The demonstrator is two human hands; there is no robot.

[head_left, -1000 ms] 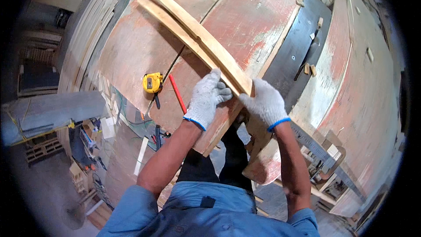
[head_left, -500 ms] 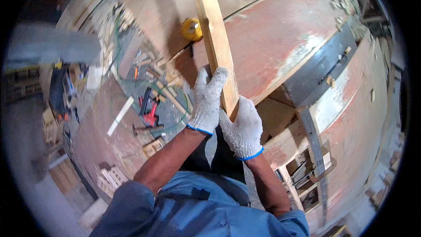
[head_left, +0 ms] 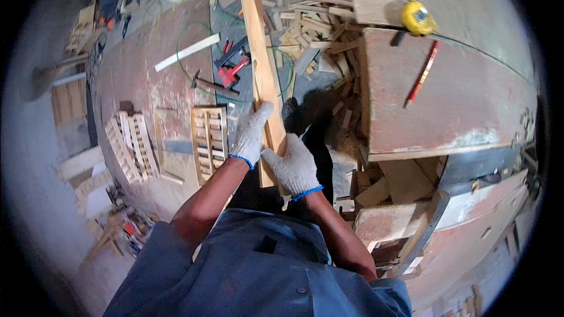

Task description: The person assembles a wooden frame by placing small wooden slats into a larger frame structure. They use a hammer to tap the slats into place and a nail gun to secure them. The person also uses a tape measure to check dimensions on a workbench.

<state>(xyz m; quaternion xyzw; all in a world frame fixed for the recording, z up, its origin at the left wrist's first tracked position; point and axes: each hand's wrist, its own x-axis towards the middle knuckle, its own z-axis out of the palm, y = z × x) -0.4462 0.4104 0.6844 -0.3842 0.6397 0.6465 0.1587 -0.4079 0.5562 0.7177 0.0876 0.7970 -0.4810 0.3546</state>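
A long pale wooden board (head_left: 262, 70) is gripped in both hands in front of my torso, its far end pointing up and slightly left. My left hand (head_left: 251, 132), in a white knit glove with a blue cuff, closes on the board's left side. Lower down, my right hand (head_left: 295, 167), gloved the same way, wraps round its right side near the close end. Beyond the board's left edge lie a red and black power tool (head_left: 233, 72) and a hammer (head_left: 215, 86) on the left bench.
A yellow tape measure (head_left: 417, 17) and a red pencil (head_left: 423, 73) lie on the right bench (head_left: 435, 123). Wood offcuts (head_left: 317, 20) are heaped between the benches. Slatted wooden frames (head_left: 210, 141) and a white strip (head_left: 188, 53) rest on the left bench.
My view has turned left, so the tape measure's bench now appears farther right. The board has swung with me from over that bench toward the left bench. Both hands still hold it.
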